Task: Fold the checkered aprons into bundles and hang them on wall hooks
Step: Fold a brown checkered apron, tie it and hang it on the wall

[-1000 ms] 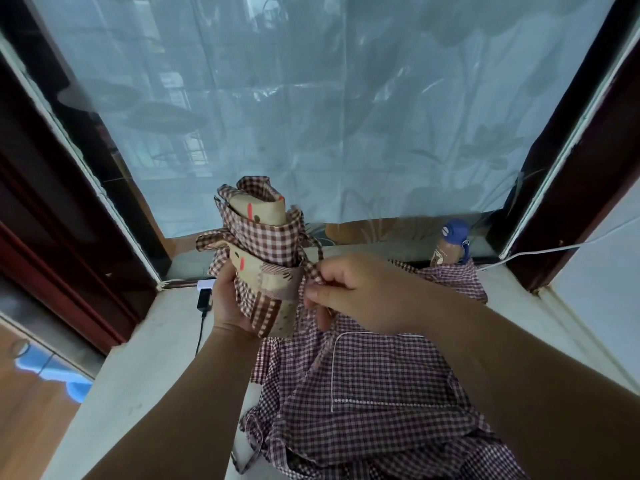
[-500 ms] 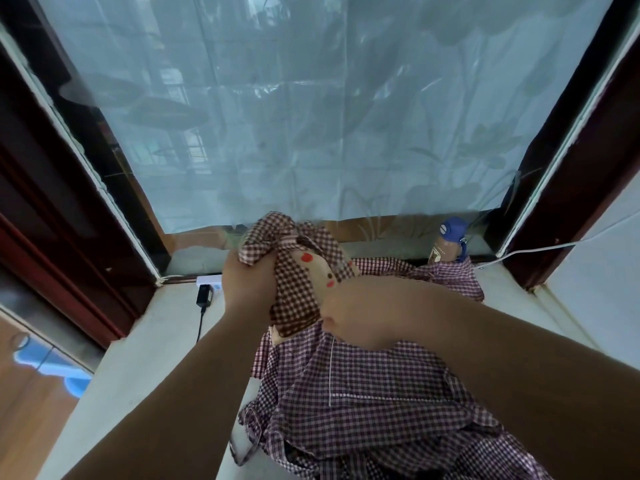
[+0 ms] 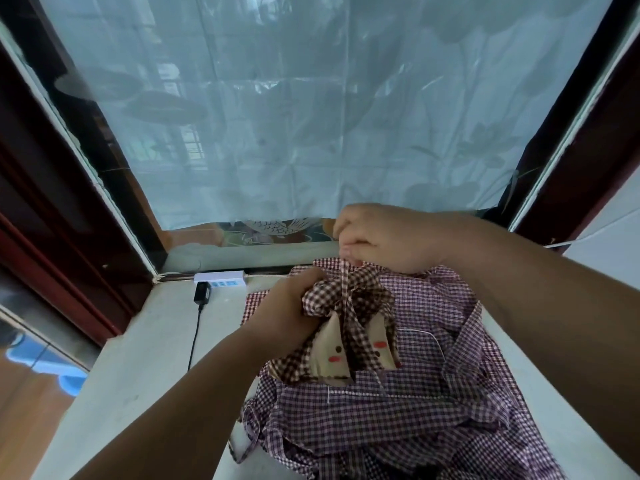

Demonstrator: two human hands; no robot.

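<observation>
Gripping the brown checkered apron bundle [image 3: 349, 336] with the left hand [image 3: 287, 310], fingers curled round its bunched top. Right hand [image 3: 384, 239] pinches the thin strap [image 3: 344, 278], which runs taut up out of the bundle. Bundle sits over a loose purple checkered apron [image 3: 415, 420] heaped on the ledge [image 3: 138, 358]. Can't tell if they touch. White power strip [image 3: 220, 277] with a black plug [image 3: 202, 293] lies by the window.

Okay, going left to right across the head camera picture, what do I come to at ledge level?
Blue thing on the floor → black plug → left hand, gripping the apron bundle → right hand, pinching its string. The bundle overlaps both hands, so it gets no place of its own.
</observation>
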